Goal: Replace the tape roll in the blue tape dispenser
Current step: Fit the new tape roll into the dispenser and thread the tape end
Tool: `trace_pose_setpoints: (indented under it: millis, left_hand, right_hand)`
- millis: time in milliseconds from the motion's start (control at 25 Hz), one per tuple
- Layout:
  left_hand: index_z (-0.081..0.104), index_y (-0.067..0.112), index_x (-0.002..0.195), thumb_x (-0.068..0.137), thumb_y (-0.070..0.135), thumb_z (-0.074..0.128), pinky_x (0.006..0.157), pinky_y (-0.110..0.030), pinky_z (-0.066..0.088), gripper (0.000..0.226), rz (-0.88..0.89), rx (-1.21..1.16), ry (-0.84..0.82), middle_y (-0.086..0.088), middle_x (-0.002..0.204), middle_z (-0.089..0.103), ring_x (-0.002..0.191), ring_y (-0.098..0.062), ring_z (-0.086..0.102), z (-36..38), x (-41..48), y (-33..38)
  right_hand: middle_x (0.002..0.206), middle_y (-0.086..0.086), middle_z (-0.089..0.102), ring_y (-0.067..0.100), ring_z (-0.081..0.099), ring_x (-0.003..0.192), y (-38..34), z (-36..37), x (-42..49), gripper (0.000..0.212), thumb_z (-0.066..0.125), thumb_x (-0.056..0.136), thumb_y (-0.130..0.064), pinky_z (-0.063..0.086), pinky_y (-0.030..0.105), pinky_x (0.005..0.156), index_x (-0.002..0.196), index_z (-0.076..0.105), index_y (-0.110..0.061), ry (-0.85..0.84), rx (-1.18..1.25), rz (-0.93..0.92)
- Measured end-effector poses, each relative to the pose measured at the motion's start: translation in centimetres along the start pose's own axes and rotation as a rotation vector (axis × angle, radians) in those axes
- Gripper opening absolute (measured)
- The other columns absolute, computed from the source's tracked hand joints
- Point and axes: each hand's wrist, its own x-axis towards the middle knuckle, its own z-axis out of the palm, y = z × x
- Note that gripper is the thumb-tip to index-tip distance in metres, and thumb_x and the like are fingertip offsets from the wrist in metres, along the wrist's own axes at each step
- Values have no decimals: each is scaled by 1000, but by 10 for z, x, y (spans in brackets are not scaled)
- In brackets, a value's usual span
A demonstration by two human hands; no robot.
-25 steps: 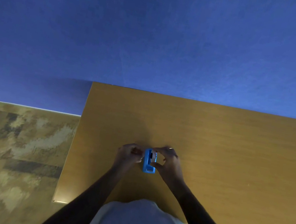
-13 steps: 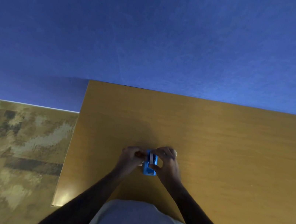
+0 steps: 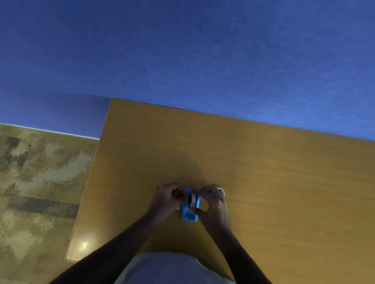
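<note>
Pinching the blue tape dispenser [image 3: 190,210] from both sides on the wooden table [image 3: 295,196], I am curling my left hand [image 3: 165,198] against its left wall while my right hand [image 3: 211,203] is closing thumb and fingers around the tape roll [image 3: 193,198] seated in it; just beyond my right knuckles, a pale ring [image 3: 221,191] is half hidden.

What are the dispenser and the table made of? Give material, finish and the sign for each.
Dispenser: likely moulded plastic, smooth; uniform bright blue with crisp edges.
Table: wood or wood-look laminate, semi-gloss; faint horizontal grain and a light glare near its front left corner. Which of the two cannot be told from here.
</note>
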Motion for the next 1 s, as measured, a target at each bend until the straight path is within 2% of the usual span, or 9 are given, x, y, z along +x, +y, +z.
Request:
trace_pose_setpoints:
  millis: [120,320,480,600,720,800,840,920,1000]
  left_hand:
    - [78,0,94,84,-2,82,76,-56,68,10,8,14,15,-2,77,73,74,-20,71,1,3,0]
    - [77,4,91,81,-3,80,70,-47,63,13,45,88,14,8,72,70,64,-10,65,2,5,-1]
    - [78,6,97,82,0,80,73,-50,65,16,44,96,20,-10,89,80,77,-18,71,2,6,-3]
    - [79,7,101,79,1,81,76,-38,61,22,71,120,30,-10,95,83,86,-21,75,2,6,-5]
    - [80,9,108,80,3,84,76,-24,54,29,93,152,39,-9,98,83,89,-17,74,3,6,-5]
    - [81,11,110,83,5,82,73,-10,50,28,130,180,37,-7,100,84,93,-16,76,4,5,-4]
    - [82,11,111,84,5,80,74,-10,51,27,139,181,32,-6,101,85,94,-17,77,4,4,-4]
    - [81,11,111,84,5,79,81,-25,57,28,151,173,23,-7,102,84,96,-19,78,4,1,-2]
    - [80,11,115,82,4,80,84,-30,58,33,186,187,13,-7,106,83,99,-20,78,3,-1,-3]
  right_hand:
    - [121,9,70,31,66,115,1,3,-1,47,94,75,-12,62,46,85,120,83,-13,-7,-3,9]
    - [121,5,69,27,68,113,1,6,-1,44,93,75,-11,63,47,80,117,81,-14,-13,-7,33]
    - [120,7,68,27,69,110,2,9,0,46,94,74,-10,63,50,76,118,80,-14,-23,-20,32]
    - [121,7,67,27,69,110,4,11,0,47,92,76,-9,63,49,78,121,80,-14,-22,-16,37]
    - [121,7,67,27,70,109,5,12,-1,48,91,77,-10,63,47,79,123,80,-15,-16,-13,31]
    - [121,8,66,28,70,109,5,13,-1,51,92,75,-9,64,47,80,124,79,-14,-14,-6,30]
    - [122,8,66,29,70,109,5,13,-1,52,92,75,-9,64,48,80,125,78,-14,-14,-2,32]
    - [124,8,65,29,71,110,5,14,-2,55,93,75,-9,64,49,81,127,77,-15,-24,4,38]
    - [127,7,64,28,70,113,4,14,-5,59,94,75,-9,65,49,83,131,75,-17,-39,4,47]
